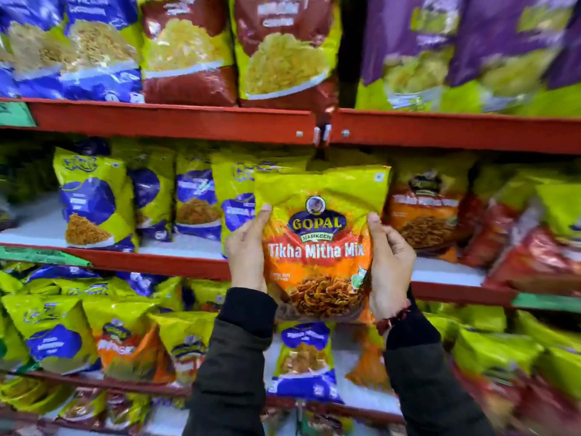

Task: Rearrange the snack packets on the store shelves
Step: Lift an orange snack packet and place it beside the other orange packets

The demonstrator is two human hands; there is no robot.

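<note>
I hold a yellow and orange snack packet point(317, 243) labelled Tikha Mitha Mix upright in front of the middle shelf point(163, 261). My left hand point(246, 250) grips its left edge, thumb on the front. My right hand point(390, 262) grips its right edge the same way. Behind it stand yellow and blue packets point(91, 199) to the left and an orange packet point(424, 212) to the right. The packet's lower back and my fingers behind it are hidden.
Red shelf edges run across the view. The top shelf point(169, 121) carries large blue, red and purple bags. The lower shelf holds yellow, blue and orange packets point(125, 344). Red packets point(540, 256) lie tilted at the far right of the middle shelf.
</note>
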